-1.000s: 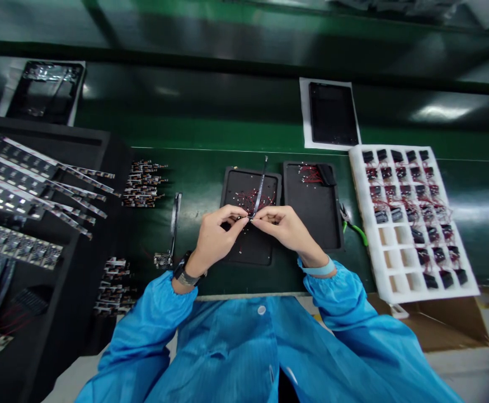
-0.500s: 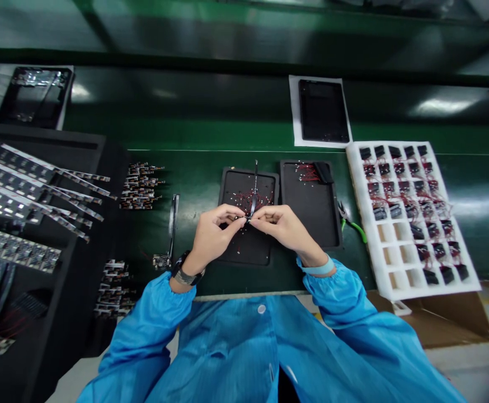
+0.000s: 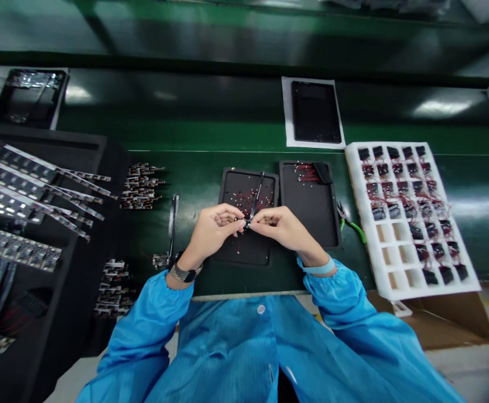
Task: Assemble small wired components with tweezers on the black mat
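Two hands [image 3: 216, 232] [image 3: 285, 226] hold a thin strip [image 3: 257, 196] above the glossy green bench [image 3: 202, 179]

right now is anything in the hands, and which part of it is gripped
A thin dark strip, pinched at its near end between thumb and fingers of the left hand and right hand; details there are too small to tell.

I'm at an electronics assembly workbench; circuit boards [image 3: 18, 246] lie left, green-handled pliers [image 3: 351, 223] right. Tablet-like devices [image 3: 316, 112] sit farther off.
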`<state>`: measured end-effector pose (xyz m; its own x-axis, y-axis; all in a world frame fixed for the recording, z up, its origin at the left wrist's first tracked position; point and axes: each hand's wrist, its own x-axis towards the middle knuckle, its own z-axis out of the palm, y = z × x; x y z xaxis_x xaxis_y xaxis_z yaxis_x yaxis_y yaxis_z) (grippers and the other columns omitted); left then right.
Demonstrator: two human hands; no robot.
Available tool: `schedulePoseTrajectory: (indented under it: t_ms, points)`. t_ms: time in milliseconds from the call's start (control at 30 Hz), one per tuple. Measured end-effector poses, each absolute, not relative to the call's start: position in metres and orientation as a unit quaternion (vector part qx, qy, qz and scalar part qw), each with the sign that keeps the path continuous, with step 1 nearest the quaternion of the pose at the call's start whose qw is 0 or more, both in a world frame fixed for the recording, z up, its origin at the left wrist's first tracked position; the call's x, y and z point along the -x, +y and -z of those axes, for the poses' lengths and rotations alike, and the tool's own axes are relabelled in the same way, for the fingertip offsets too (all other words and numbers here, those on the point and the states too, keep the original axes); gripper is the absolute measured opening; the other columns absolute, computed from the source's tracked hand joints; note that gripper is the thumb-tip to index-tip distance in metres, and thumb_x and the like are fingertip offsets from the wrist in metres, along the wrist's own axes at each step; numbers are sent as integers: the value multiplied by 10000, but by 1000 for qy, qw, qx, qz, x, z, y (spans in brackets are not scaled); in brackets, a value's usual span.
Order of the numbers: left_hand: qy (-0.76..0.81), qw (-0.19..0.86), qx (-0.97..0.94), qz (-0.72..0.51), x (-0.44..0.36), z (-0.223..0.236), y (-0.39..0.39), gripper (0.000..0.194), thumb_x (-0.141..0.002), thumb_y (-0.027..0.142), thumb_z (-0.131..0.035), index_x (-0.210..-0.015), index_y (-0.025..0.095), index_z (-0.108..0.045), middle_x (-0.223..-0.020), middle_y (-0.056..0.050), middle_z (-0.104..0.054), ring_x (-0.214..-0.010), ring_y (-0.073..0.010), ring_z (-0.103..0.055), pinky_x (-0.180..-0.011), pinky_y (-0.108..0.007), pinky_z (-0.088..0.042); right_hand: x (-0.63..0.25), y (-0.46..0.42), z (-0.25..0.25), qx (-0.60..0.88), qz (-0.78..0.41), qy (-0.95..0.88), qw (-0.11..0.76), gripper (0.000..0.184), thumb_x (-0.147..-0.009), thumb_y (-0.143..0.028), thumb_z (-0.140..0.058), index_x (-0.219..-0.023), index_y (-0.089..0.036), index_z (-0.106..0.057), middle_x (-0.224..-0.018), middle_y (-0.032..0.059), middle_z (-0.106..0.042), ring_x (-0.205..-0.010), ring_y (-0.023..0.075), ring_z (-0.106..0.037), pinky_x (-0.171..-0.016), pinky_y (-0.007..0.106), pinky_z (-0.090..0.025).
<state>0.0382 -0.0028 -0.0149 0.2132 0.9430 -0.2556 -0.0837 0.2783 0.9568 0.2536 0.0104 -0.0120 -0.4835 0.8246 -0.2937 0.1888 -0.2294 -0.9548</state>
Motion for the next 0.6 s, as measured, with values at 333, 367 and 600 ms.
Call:
schedulePoseTrajectory:
  t_ms: [333,367,600]
  points:
    - [499,646,-429,-388,-36,18,-4,273,-734,313,-885,-880,137,-735,-685,-40,-752,-615,-168,-724,-638,-277,-605,-252,5,13,472,-592,-607,241,388,-905,-522,-735,-884,-136,-770,-668,-3,-577,-619,116,-447,-594,268,-348]
    - [497,654,-422,-384,-35,17,-3,285,-729,315,-892,-882,133,-734,-685,-45,-756,-614,-168,-727,-644,-278,-606,-252,5,12,472,-590,-608,243,388,-908,-522,-734,-894,-137,-774,-672,-1,-584,-623,117,-454,-599,269,-354]
    - [476,703,-396,-350,-30,15,0,341,-685,335,-933,-867,122,-739,-685,-81,-773,-621,-202,-753,-657,-295,-612,-253,6,9,449,-630,-588,236,392,-863,-533,-789,-863,-142,-766,-655,-4,-594,-612,118,-478,-591,264,-379]
